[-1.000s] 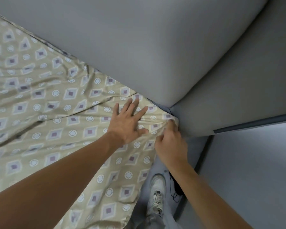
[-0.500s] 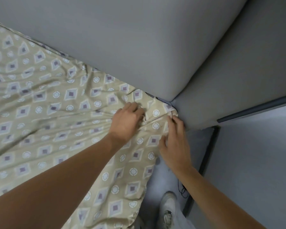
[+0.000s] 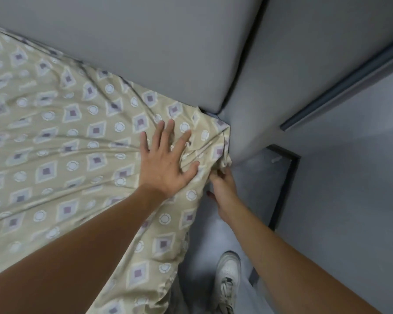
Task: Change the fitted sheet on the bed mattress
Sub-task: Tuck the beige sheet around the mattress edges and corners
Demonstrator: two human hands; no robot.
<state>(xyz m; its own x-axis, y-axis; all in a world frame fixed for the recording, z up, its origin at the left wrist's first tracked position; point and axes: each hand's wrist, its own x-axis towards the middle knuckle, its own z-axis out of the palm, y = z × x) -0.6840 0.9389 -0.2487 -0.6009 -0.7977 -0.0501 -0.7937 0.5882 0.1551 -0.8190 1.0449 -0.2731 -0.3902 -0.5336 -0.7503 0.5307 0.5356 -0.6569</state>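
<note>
The beige patterned sheet [image 3: 73, 137] covers the bed's left side up to its far right corner. The left hand [image 3: 166, 164] lies flat on it, fingers spread. The right hand [image 3: 222, 189] pinches the bunched sheet corner beside the grey headboard [image 3: 145, 53].

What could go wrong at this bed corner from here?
1. The sheet is bunched into a wad at the corner where the right hand pinches it; it may slip off rather than wrap under.
2. The left hand lies flat on the cloth, so pulling against it could deepen the creases.
3. The shoe stands near the hanging edge, which might get stepped on.
</note>
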